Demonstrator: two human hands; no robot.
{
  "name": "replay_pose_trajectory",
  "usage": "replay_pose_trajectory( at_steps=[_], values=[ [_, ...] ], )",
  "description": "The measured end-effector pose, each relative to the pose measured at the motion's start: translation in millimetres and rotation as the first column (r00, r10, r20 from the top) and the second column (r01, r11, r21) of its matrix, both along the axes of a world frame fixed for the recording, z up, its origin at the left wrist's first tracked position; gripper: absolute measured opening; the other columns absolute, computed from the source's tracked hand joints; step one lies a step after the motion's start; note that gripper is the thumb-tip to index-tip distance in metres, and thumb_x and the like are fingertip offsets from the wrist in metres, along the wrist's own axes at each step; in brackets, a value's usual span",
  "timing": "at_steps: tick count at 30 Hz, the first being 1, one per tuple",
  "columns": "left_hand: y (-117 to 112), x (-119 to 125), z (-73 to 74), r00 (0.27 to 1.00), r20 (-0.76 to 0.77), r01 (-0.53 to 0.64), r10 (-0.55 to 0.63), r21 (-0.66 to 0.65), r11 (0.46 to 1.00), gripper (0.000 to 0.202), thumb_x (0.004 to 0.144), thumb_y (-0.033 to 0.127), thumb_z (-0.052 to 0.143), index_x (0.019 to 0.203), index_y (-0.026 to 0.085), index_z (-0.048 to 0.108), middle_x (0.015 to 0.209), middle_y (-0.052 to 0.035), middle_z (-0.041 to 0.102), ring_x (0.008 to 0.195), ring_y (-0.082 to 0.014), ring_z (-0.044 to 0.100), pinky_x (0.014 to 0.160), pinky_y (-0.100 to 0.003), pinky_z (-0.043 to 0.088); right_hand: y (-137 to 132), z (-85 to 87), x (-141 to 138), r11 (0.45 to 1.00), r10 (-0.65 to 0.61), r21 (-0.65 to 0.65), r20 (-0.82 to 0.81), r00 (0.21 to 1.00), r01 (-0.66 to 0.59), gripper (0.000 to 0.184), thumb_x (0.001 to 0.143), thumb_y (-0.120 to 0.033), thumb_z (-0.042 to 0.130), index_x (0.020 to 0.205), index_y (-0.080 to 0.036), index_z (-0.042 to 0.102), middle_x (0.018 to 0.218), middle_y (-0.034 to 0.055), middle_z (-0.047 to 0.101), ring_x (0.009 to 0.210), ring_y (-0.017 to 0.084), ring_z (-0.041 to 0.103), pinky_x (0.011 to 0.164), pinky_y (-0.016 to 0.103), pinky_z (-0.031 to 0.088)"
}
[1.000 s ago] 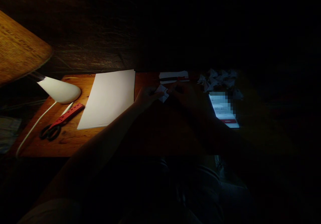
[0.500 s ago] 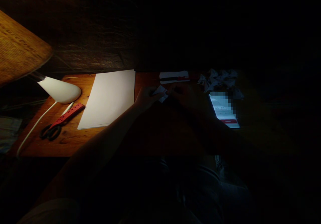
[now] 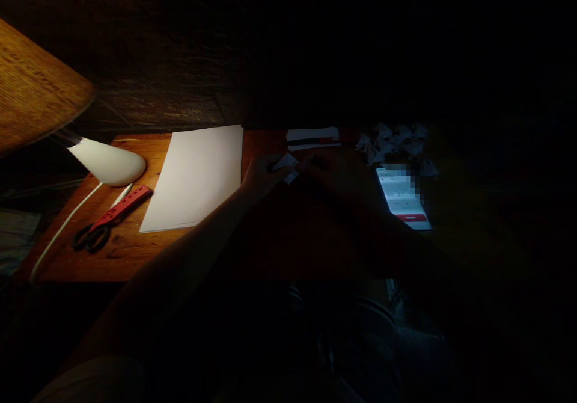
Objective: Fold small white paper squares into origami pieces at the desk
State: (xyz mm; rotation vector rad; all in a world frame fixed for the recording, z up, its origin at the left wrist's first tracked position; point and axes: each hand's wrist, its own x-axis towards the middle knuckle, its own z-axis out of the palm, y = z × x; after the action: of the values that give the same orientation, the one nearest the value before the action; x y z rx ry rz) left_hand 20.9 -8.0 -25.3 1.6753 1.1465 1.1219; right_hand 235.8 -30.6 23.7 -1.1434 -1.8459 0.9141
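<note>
A small white folded paper [image 3: 285, 162] is held up over the middle of the table. My left hand [image 3: 262, 173] pinches it from the left, between thumb and fingers. From the right, my right hand [image 3: 328, 169] has its fingertips closed at the paper's right edge. Deep shadow hides most of the right hand. Just behind the hands lie white paper strips [image 3: 313, 133], with a dark and red object across them that is too dim to name. Several folded paper pieces [image 3: 392, 141] are heaped at the back right.
A stack of white sheets [image 3: 198, 174] lies left of my hands on the wooden table [image 3: 130, 264]. Scissors in a red cover [image 3: 119, 210] rest beside a lamp with a white base [image 3: 110, 162] and a cord. A lit phone [image 3: 403, 198] lies on the right.
The folded paper has tilted slightly and its lower part looks narrower between my fingers. Both hands stay in nearly the same place.
</note>
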Motion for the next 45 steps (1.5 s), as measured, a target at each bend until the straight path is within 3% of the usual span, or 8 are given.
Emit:
replay_pose_trajectory(
  at_steps=[6,12,18,25,31,36,45],
  values=[
    [-1,1,3.7,1.0,-0.013,0.021,-0.021,0.005,1.0,0.027,0.079,0.043,0.077,0.075,0.017,0.07,0.067,-0.0011,0.063,0.063,-0.013,0.053,0.057,-0.025,0.038,3,-4.2,-1,1.0,-0.011,-0.019,0.0,1.0,0.011,0.024,0.094,-0.042,0.079,0.08,-0.024,0.075,0.088,0.0051,0.082,0.088,0.026,0.074,0.079,0.037,0.059],
    [-2,0,4.5,0.999,-0.051,-0.001,0.003,0.04,0.999,0.026,0.079,0.043,0.076,0.075,0.018,0.07,0.066,0.0001,0.062,0.063,-0.0131,0.052,0.056,-0.024,0.036,5,-2.5,2,1.0,0.006,0.001,0.038,0.999,-0.006,0.016,0.093,-0.031,0.078,0.078,-0.024,0.076,0.09,0.0044,0.083,0.089,0.025,0.074,0.081,0.037,0.059],
    [0,-1,1.0,0.999,-0.04,-0.026,0.028,0.053,0.998,0.023,0.08,0.038,0.077,0.074,0.017,0.07,0.064,0.0006,0.062,0.061,-0.0121,0.052,0.055,-0.023,0.036,4,-7.3,-6,0.999,-0.025,-0.038,-0.056,0.998,0.023,0.02,0.091,-0.028,0.08,0.074,-0.024,0.071,0.087,0.0036,0.08,0.087,0.023,0.071,0.082,0.036,0.058],
    [0,1,5.1,0.999,-0.025,0.04,-0.039,0.039,0.998,0.021,0.081,0.036,0.079,0.075,0.017,0.07,0.066,0.0009,0.063,0.063,-0.0123,0.054,0.055,-0.023,0.04,10,-19.5,-10,0.997,-0.071,-0.048,-0.089,0.993,0.067,0.022,0.087,-0.019,0.082,0.071,-0.023,0.068,0.081,0.0019,0.077,0.083,0.021,0.068,0.08,0.034,0.054],
    [0,1,3.0,1.0,-0.015,0.009,-0.009,0.019,1.0,0.025,0.079,0.041,0.078,0.076,0.017,0.069,0.066,0.0002,0.063,0.063,-0.0126,0.054,0.055,-0.024,0.038,14,-28.4,-10,0.999,-0.017,-0.03,-0.163,0.987,0.012,0.017,0.086,-0.023,0.084,0.076,-0.024,0.07,0.085,0.0019,0.077,0.084,0.021,0.069,0.083,0.035,0.057],
    [1,0,-0.1,1.0,0.002,-0.021,0.021,0.002,1.0,0.028,0.079,0.041,0.08,0.073,0.016,0.07,0.065,-0.0003,0.064,0.061,-0.0122,0.054,0.054,-0.023,0.039,14,-29.4,-10,0.998,-0.044,-0.045,-0.194,0.98,0.036,0.015,0.082,-0.024,0.084,0.085,-0.024,0.069,0.092,0.0029,0.078,0.091,0.023,0.071,0.087,0.038,0.059],
    [2,2,-2.1,0.998,0.057,-0.005,0.006,-0.021,1.0,0.03,0.076,0.046,0.081,0.075,0.016,0.073,0.067,-0.0014,0.066,0.063,-0.0134,0.057,0.055,-0.024,0.039,12,-24.2,-8,0.999,-0.036,0.002,-0.154,0.987,0.037,0.016,0.082,-0.022,0.08,0.08,-0.024,0.065,0.09,0.0033,0.076,0.088,0.022,0.07,0.087,0.038,0.058]
  ],
)
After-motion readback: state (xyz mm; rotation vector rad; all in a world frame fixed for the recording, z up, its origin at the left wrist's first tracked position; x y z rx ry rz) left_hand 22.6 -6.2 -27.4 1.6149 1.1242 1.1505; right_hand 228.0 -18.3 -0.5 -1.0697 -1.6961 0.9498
